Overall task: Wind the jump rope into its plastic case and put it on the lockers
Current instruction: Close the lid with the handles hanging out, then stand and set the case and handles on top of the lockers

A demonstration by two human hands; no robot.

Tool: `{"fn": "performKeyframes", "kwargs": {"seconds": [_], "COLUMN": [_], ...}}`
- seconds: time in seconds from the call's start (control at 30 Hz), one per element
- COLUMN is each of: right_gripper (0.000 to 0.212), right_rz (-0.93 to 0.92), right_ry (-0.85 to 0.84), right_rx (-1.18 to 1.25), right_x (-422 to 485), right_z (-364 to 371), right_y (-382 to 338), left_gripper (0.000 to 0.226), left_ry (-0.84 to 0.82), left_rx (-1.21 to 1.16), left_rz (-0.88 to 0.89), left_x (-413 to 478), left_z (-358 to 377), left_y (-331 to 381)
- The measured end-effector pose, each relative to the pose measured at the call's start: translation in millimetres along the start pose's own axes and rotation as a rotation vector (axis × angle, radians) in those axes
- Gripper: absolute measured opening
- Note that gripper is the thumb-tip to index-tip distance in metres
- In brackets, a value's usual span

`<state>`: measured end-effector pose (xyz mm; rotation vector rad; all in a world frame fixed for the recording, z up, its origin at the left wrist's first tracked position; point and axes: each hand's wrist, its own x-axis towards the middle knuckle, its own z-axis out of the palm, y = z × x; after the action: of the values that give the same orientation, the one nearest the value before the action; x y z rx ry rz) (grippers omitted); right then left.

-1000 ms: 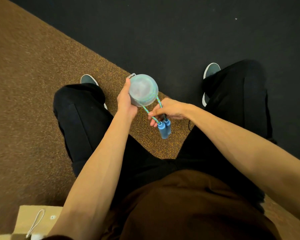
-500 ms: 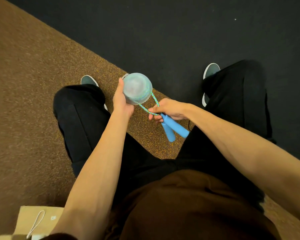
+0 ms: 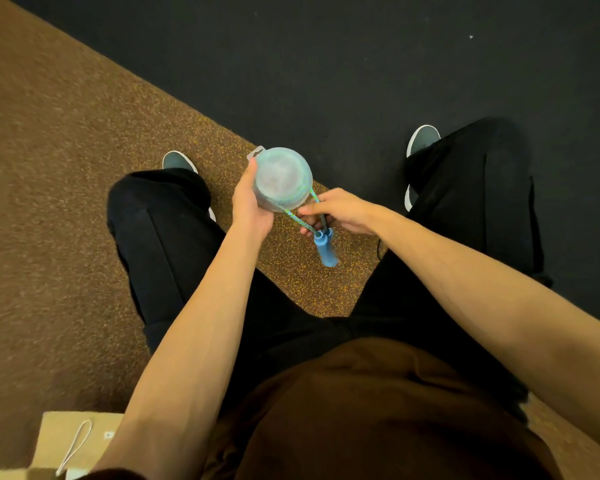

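Left hand (image 3: 252, 202) grips the plastic case (image 3: 282, 180); right hand (image 3: 340, 211), at its 4 o'clock, pinches the rope (image 3: 297, 216) — blue handles (image 3: 324, 245) now drawn closer — winding nearly complete.

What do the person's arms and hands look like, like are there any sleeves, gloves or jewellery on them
Both arms are bare from the wrist up past the elbow; no sleeves reach the forearms. The left hand and right hand wear no gloves, and no rings, watch or wristband show. A sliver of dark brown fabric at the bottom edge by the left upper arm may be a short sleeve, matching the brown top.
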<state>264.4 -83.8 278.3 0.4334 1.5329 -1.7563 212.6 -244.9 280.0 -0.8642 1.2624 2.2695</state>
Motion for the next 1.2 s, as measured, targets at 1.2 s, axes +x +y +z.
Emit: {"fn": "performKeyframes", "kwargs": {"seconds": [1.2], "right_gripper": [0.029], "right_rz": [-0.468], "right_ry": [0.166], "right_rx": [0.006], "right_x": [-66], "right_z": [1], "right_y": [-30], "left_gripper": [0.051], "left_ry": [-0.488], "left_rx": [0.204], "left_rz": [0.211], "left_x": [-105], "left_z": [73], "left_y": [67]}}
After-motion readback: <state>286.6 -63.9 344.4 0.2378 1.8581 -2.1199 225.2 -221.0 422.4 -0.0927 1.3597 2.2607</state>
